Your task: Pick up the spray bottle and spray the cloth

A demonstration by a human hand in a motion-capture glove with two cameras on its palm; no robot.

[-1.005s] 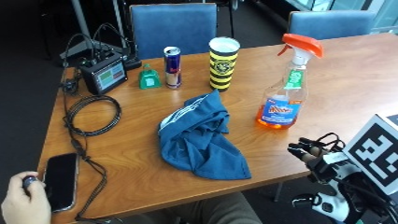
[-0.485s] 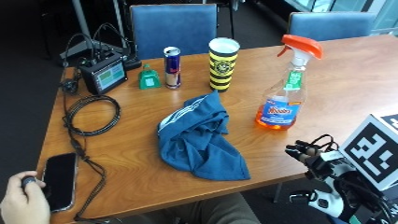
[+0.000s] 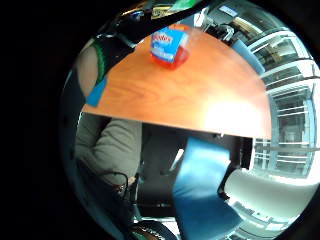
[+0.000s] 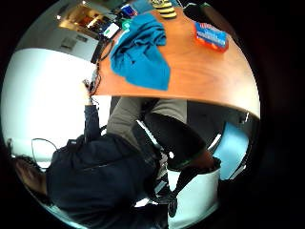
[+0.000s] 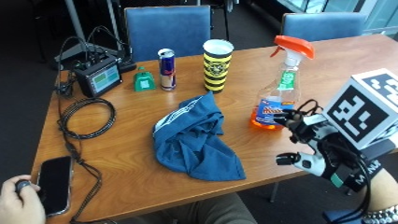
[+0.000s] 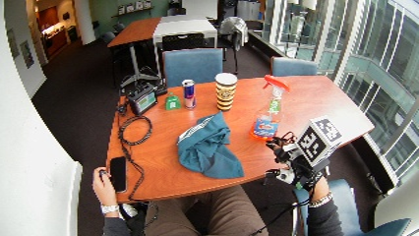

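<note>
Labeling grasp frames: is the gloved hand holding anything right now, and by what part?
Nothing held. The gloved right hand is open beside the spray bottle, just short of its base; the bottle stands untouched on the table.

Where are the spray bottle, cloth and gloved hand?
spray bottle [image 5: 275, 110], outside view, lower body label.
cloth [image 5: 194, 139], outside view, middle folds.
gloved right hand [image 5: 313, 144], outside view, palm.

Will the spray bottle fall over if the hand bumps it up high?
Probably. The spray bottle is tall and narrow, so a high bump may tip it. The orange liquid sits low, which likely steadies its base somewhat. The gloved hand isn't touching it yet.
</note>
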